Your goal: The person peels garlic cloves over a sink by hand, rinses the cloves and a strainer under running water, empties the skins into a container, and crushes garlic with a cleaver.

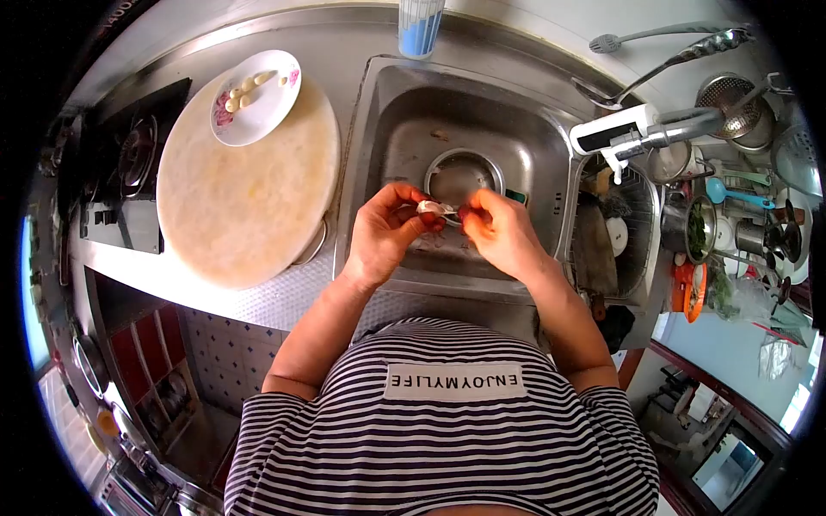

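Over the sink (pixel 370 129), my left hand (pixel 385 230) pinches a whitish garlic clove (pixel 434 208) between thumb and fingers. My right hand (pixel 501 230) is closed at the clove's other end, its fingertips pressed together on what looks like the papery skin. Below the hands, a round strainer (pixel 465 153) sits over the drain, and small bits of skin lie on the sink floor. To the left, a white plate with pink flowers (pixel 265 113) carries several peeled garlic cloves (pixel 248 86).
The plate rests on a round cutting board (pixel 249 206) left of the sink. A faucet (pixel 671 131) reaches in from the right, above a wire rack (pixel 641 258) holding a cleaver (pixel 594 245). A blue-and-white cup (pixel 420 30) stands behind the sink. The stove (pixel 125 172) is far left.
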Demonstrator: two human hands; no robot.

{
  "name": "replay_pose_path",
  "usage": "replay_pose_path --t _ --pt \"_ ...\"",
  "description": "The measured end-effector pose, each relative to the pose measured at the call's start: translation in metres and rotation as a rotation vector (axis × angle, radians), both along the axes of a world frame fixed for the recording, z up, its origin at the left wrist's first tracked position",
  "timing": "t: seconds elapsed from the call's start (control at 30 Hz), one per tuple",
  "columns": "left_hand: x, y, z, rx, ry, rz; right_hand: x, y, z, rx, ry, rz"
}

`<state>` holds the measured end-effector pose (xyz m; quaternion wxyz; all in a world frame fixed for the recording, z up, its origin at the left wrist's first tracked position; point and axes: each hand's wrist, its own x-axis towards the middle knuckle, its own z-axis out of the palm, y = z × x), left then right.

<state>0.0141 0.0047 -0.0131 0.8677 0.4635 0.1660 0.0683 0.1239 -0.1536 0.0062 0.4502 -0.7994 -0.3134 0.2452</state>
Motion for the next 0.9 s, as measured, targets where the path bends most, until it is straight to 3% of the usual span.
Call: replay_pose_path --t 0.03,0.17,0.23,0.43,0.77,0.87,0.9 --pt "0.000 -0.001 0.001 0.027 0.013 0.004 -0.002 0.004 0.003 0.136 -0.194 0.023" --pt "0.000 -0.005 0.001 0.177 0.061 -0.011 -0.006 0.019 0.019 0.216 -0.262 0.064" --pt "-0.002 -0.007 0.008 0.395 0.179 0.002 -0.005 0.022 0.019 0.171 -0.365 0.117" --pt "-0.004 -0.009 0.012 0.705 0.102 0.020 -0.003 0.025 0.025 0.100 -0.248 0.148" --pt "-0.004 -0.012 0.011 0.787 0.115 0.026 -0.008 0.024 0.016 0.070 -0.319 0.098" --pt "-0.005 -0.013 0.005 0.727 0.135 0.021 -0.007 0.021 0.009 0.047 -0.370 0.105" --pt "-0.004 -0.013 0.004 0.452 0.112 0.031 -0.005 0.019 0.007 0.030 -0.389 0.046"
